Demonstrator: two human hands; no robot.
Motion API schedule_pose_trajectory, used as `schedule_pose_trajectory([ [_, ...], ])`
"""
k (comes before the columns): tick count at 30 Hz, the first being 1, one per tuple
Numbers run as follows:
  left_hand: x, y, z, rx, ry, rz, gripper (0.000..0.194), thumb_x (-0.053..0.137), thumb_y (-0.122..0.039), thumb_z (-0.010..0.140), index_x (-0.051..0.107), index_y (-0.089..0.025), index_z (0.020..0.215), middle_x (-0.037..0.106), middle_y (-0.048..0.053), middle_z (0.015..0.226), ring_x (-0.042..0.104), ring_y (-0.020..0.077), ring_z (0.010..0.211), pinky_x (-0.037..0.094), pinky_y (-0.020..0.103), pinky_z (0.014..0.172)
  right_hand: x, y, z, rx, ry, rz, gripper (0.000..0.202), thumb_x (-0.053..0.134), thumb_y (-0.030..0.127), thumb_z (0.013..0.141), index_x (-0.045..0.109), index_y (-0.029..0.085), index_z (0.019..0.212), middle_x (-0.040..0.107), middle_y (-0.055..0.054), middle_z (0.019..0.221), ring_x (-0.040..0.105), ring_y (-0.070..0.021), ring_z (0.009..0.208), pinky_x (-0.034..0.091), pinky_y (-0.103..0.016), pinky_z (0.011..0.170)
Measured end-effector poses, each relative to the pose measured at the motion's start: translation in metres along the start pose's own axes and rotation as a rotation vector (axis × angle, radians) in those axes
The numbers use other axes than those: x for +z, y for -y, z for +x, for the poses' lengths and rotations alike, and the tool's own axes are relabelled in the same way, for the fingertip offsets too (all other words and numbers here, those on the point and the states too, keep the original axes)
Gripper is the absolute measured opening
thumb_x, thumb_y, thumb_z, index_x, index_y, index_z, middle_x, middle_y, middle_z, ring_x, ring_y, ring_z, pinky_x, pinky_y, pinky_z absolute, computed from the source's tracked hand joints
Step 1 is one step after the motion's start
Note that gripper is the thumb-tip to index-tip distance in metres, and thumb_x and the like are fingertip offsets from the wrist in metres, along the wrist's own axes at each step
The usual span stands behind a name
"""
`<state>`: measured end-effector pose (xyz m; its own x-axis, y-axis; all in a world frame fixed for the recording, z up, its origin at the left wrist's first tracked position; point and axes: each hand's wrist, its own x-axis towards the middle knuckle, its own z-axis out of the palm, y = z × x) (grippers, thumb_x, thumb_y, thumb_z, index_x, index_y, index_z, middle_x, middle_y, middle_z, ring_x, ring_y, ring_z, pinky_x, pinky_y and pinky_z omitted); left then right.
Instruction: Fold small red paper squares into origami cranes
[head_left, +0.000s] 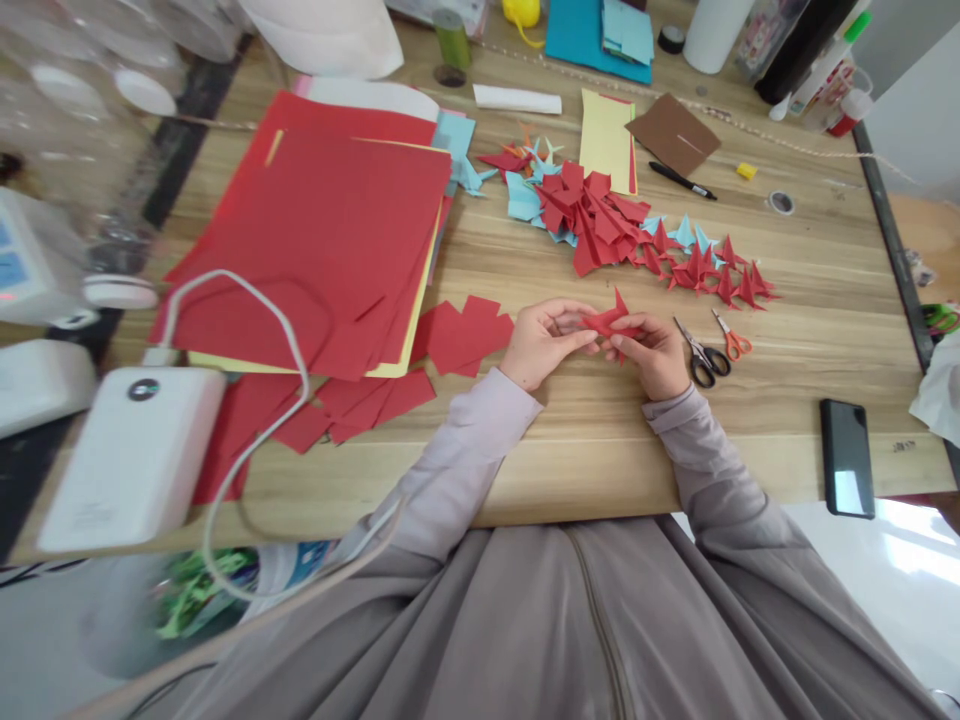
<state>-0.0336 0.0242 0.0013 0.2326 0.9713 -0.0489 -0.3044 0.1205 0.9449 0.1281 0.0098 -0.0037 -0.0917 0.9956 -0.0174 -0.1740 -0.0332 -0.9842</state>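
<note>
Between my two hands, just above the wooden table (570, 450), is a small red origami crane (607, 320) with pointed tips. My left hand (553, 338) pinches its left side with thumb and fingers. On the other side, my right hand (654, 350) grips it with the thumb on top; some fingertips are hidden behind the paper. Beyond my hands lies a heap of folded red paper pieces (592, 215). A cluster of finished-looking red and blue cranes (697, 268) trails off to the right of it. Loose red paper squares (469, 335) lie beside my left hand.
Large red sheets (330, 230) are stacked at left, with a white power bank (131, 455) and its cable in front. Black scissors (703, 362) and orange scissors (733, 340) lie right of my hand. A phone (847, 455) rests at the front right edge.
</note>
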Motion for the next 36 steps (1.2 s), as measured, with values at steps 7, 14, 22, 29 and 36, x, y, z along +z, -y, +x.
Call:
schedule_pose_trajectory([
  [7, -0.001, -0.002, 0.001, 0.037, 0.023, 0.099, 0.023, 0.075, -0.028, 0.062, 0.06, -0.013, 0.073, 0.066, 0.0, 0.06, 0.066, 0.0139, 0.055, 0.054, 0.026, 0.059, -0.003, 0.0, 0.0, 0.006, 0.008, 0.0, 0.02, 0.076, 0.029, 0.066, 0.064, 0.018, 0.079, 0.069, 0.001, 0.062, 0.062, -0.0107, 0.05, 0.052, -0.024, 0.052],
  [14, -0.002, -0.007, -0.001, 0.021, 0.039, 0.202, 0.022, 0.076, -0.028, 0.061, 0.063, -0.014, 0.071, 0.068, 0.002, 0.061, 0.066, 0.015, 0.059, 0.054, 0.026, 0.061, 0.0, 0.003, -0.001, 0.005, 0.023, 0.026, 0.019, 0.077, 0.028, 0.065, 0.064, 0.018, 0.075, 0.069, 0.001, 0.061, 0.063, -0.0112, 0.051, 0.053, -0.024, 0.053],
  [22, -0.007, -0.007, -0.001, 0.014, 0.066, 0.235, 0.021, 0.073, -0.031, 0.066, 0.068, -0.012, 0.073, 0.07, 0.006, 0.064, 0.068, 0.0172, 0.062, 0.054, 0.03, 0.066, -0.001, 0.001, -0.001, -0.019, 0.026, -0.013, 0.02, 0.077, 0.029, 0.065, 0.063, 0.018, 0.075, 0.069, 0.001, 0.063, 0.063, -0.011, 0.052, 0.053, -0.025, 0.054],
  [29, -0.006, -0.002, 0.0, -0.038, 0.047, 0.162, 0.026, 0.073, -0.035, 0.066, 0.063, -0.012, 0.073, 0.069, 0.005, 0.06, 0.067, 0.0167, 0.059, 0.054, 0.03, 0.063, 0.001, 0.004, -0.001, -0.039, 0.05, -0.067, 0.023, 0.077, 0.034, 0.064, 0.064, 0.018, 0.074, 0.069, 0.0, 0.064, 0.064, -0.0119, 0.054, 0.053, -0.026, 0.055],
  [36, -0.003, 0.002, -0.001, -0.016, -0.012, 0.194, 0.026, 0.072, -0.036, 0.066, 0.06, -0.013, 0.069, 0.066, 0.003, 0.055, 0.064, 0.0138, 0.053, 0.052, 0.026, 0.057, 0.002, 0.003, -0.001, -0.02, 0.061, -0.103, 0.027, 0.077, 0.038, 0.064, 0.062, 0.018, 0.074, 0.07, -0.001, 0.065, 0.063, -0.0119, 0.054, 0.052, -0.025, 0.054],
])
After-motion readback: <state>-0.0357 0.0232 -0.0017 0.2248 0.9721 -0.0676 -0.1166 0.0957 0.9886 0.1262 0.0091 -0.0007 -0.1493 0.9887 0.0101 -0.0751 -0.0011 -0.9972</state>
